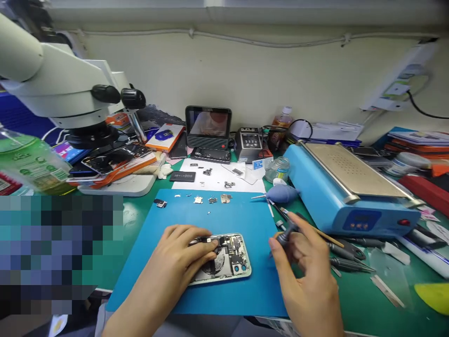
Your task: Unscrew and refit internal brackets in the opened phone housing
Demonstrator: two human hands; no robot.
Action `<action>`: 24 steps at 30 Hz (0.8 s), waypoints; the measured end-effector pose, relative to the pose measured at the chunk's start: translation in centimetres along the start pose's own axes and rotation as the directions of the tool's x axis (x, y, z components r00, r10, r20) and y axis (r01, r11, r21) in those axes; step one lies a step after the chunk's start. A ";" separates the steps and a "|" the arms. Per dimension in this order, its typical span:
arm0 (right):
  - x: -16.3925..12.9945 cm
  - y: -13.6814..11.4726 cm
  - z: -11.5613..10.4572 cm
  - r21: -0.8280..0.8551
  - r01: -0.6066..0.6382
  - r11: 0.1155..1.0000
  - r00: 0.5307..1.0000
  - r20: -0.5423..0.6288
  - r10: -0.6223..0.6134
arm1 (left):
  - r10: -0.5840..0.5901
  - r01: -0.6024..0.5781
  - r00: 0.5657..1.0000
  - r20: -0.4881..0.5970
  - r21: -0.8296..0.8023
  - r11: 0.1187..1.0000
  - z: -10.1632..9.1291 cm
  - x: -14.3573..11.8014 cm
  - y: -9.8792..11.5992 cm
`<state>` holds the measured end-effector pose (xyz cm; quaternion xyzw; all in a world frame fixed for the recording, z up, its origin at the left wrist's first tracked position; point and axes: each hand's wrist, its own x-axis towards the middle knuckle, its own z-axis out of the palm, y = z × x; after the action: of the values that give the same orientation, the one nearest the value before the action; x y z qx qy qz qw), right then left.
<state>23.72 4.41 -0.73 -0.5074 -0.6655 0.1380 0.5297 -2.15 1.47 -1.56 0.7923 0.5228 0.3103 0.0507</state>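
I find my left hand (178, 260) resting flat on the opened phone (224, 258), fingers spread over its left part, the phone lying on the blue mat (210, 220) (back cover off, insides showing). My right hand (305, 262) is closed on what appears to be a small screwdriver (286, 235), held just right of the phone, near the blue heating plate (347, 187).

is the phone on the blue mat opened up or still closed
Opened up: the phone lies with its back off, boards and parts bare, under the left hand.
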 end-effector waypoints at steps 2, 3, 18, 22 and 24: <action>0.3 -1.7 1.4 0.356 -0.198 0.913 0.978 0.012 0.208 | -0.026 0.025 1.000 -0.015 -0.021 0.999 0.1 -0.1 -0.2; 0.5 -2.7 2.3 0.486 -0.321 0.813 0.940 0.060 0.335 | -0.035 0.034 0.999 -0.024 -0.031 0.999 0.2 -0.1 -0.3; -0.3 -4.5 5.9 0.480 -0.638 0.602 0.769 0.362 0.526 | -0.028 0.021 0.991 -0.130 -0.055 0.998 0.1 0.1 -0.1; -0.2 -5.1 6.3 0.435 -0.649 0.624 0.761 0.360 0.540 | -0.033 0.025 0.990 -0.134 -0.060 0.998 0.2 0.1 -0.3; -0.2 -5.7 6.5 0.438 -0.654 0.617 0.755 0.325 0.570 | -0.038 0.030 0.991 -0.126 -0.065 0.997 0.1 0.0 -0.3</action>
<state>15.19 4.03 0.66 -0.5263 -0.4259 0.5260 0.5148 -2.35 1.67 -1.78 0.7599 0.5284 0.3755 0.0477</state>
